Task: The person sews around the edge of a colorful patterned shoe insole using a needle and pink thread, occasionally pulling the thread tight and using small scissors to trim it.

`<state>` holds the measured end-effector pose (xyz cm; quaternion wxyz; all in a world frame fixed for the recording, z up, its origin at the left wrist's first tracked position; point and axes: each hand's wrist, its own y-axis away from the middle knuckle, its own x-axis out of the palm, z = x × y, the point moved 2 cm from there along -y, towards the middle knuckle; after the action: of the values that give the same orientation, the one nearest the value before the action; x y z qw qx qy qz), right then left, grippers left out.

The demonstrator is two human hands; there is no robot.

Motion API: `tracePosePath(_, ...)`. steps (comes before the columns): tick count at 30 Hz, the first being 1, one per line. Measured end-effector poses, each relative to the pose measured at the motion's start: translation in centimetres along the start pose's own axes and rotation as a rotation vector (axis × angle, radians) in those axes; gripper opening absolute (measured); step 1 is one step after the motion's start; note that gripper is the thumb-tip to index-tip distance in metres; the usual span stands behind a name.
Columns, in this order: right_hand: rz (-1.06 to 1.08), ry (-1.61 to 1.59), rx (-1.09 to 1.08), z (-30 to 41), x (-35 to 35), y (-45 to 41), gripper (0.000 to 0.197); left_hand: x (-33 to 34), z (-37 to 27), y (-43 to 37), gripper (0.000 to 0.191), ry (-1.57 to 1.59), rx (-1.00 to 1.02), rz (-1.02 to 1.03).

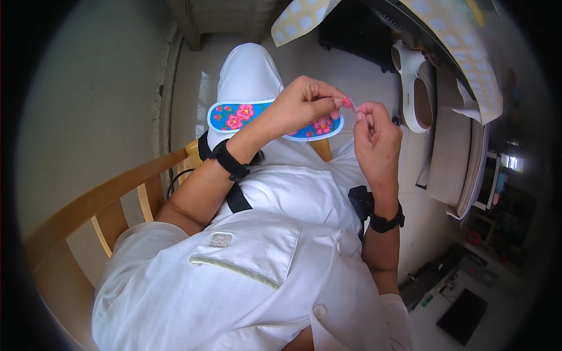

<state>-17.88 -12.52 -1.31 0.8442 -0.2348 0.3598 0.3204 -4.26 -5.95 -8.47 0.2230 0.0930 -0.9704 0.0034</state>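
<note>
A cross-stitched shoe insole (235, 117), blue with pink flowers and a white rim, lies across my raised thigh. My left hand (307, 101) reaches over its middle, thumb and forefinger pinched on a small pink bit, perhaps thread. Just right of it, my right hand (376, 140) is closed with its fingertips on a thin pale strand; whether this is thread or a needle I cannot tell. The fingertips of both hands nearly meet. Loose pink thread (307, 137) trails at the insole's lower edge.
A wooden chair back (105, 186) curves along the left, near a wall (88, 96). At upper right hangs a checked cloth (465, 48) over an edge, with a white object with oval openings (412, 92) below it. A beige padded piece (452, 153) stands farther right.
</note>
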Motion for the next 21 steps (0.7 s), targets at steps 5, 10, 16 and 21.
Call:
tracePosePath(5, -0.009, 0.028, -0.012, 0.1, 0.0, 0.0, 0.009, -0.1, 0.1, -0.1, 0.018, -0.03, 0.003, -0.02)
tracePosePath(10, -0.003, 0.036, -0.008, 0.1, -0.1, 0.0, 0.008, -0.2, 0.0, -0.1, 0.018, -0.025, 0.009, -0.01)
tracePosePath(16, -0.007, 0.065, -0.04, -0.2, 0.2, -0.3, 0.008, 0.1, 0.1, 0.0, 0.019, -0.057, 0.042, 0.025)
tracePosePath(21, -0.13, 0.273, -0.156, -1.3, 1.6, -0.9, 0.007, 0.0, 0.1, 0.1, 0.02, -0.076, -0.022, 0.095)
